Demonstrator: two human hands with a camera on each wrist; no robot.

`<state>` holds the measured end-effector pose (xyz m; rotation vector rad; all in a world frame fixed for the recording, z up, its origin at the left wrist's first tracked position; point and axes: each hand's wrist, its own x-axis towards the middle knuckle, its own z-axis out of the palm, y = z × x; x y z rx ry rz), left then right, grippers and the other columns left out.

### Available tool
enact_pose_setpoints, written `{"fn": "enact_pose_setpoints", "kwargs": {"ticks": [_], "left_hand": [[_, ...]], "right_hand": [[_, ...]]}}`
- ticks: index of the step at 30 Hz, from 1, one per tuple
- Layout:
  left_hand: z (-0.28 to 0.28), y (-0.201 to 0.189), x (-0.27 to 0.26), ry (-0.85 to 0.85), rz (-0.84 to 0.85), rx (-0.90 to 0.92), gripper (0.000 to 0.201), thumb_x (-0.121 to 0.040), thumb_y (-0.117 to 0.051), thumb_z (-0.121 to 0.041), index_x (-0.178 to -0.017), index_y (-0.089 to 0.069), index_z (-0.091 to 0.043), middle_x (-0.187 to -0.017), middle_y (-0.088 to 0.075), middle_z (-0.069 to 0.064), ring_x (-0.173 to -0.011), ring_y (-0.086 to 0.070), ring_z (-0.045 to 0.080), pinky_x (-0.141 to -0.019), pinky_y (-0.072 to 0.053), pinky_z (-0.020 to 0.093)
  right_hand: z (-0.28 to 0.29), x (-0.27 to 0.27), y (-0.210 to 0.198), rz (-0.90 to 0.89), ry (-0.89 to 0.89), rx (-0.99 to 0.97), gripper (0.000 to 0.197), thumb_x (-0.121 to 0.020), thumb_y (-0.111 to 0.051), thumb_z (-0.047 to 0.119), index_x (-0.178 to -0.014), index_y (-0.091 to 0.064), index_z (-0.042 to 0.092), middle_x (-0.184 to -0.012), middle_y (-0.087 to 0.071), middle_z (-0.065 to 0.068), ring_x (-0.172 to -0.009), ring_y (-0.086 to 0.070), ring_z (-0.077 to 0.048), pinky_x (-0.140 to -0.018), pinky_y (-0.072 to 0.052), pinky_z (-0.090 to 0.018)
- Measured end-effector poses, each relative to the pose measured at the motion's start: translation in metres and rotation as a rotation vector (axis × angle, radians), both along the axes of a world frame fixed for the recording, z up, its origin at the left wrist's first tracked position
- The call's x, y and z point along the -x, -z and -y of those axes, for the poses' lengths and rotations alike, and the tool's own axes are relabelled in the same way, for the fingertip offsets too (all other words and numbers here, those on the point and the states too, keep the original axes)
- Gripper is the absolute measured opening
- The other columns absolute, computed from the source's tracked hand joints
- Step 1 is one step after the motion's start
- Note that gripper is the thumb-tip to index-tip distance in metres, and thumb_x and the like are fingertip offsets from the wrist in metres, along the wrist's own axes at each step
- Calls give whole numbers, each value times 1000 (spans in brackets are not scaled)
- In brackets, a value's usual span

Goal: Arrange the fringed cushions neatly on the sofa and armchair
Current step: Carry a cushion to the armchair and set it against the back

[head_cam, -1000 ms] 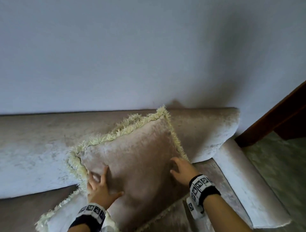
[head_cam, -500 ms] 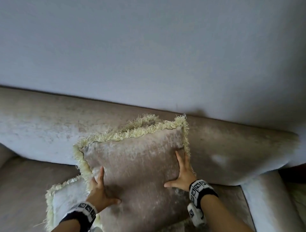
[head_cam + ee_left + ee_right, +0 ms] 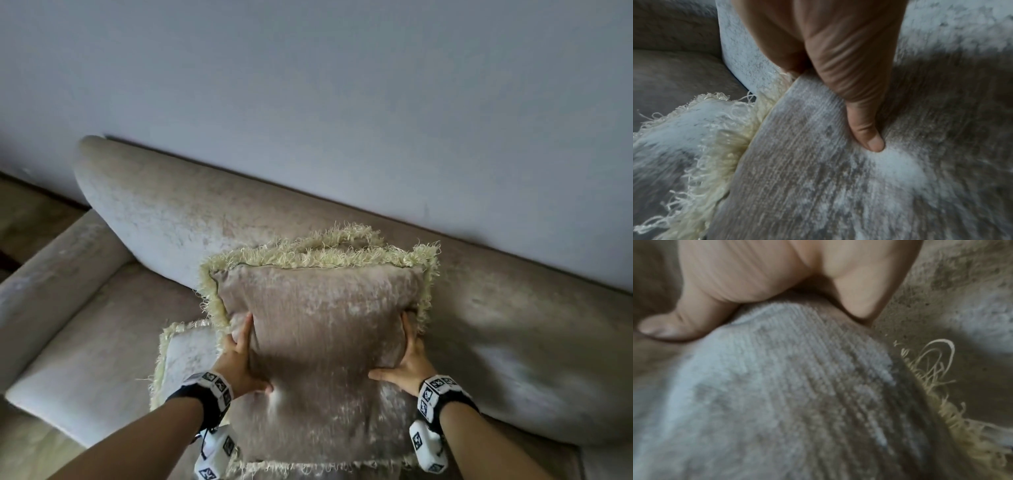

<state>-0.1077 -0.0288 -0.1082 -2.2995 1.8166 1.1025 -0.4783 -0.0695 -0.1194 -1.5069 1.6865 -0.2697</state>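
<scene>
While it leans on the sofa point(image 3: 164, 219), both hands' fingers point(image 3: 244, 330) clamp the cushion point(image 3: 322, 329).

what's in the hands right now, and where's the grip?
Both hold the upright fringed cushion: left hand grips its left edge, right hand its right edge, thumbs on the front face.

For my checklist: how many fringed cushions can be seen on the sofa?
2. A taupe velvet cushion with cream fringe stands against the sofa's backrest, gripped by both hands. A paler fringed cushion lies left of it, partly hidden. More may be hidden.
</scene>
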Motion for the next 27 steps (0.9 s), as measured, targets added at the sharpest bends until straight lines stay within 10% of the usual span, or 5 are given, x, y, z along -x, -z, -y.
{"fn": "enact_pose_setpoints", "kwargs": {"ticks": [8,14,27], "left_hand": [[-22,-43,-17,53,-12,137,145,-59,-88,-44,-147,26,-28,-158,-16,18,-128,-48,32,-105,-41,34],[-48,-93,-78,18,16,310,136,-59,-85,-43,-146,20,-44,-156,-28,8,-116,-59,30,-92,-49,33],[-234,-158,-383,-366,184,498,127,-62,-81,-39,-151,10,-36,-151,-29,12,-110,-60,36,-83,-53,40]], "right_hand": [[-17,-24,-39,103,80,178,136,-35,-90,60,-140,-3,59,-157,-20,-1,-139,-32,-25,-112,-31,-42],[-14,-96,-91,111,45,373,126,-43,-87,62,-148,-23,36,-155,-30,-2,-140,-30,-20,-114,-25,-33],[-83,-451,-172,193,-291,494,110,-61,-86,50,-146,-17,43,-149,-29,-9,-134,-37,-32,-110,-32,-47]]}}
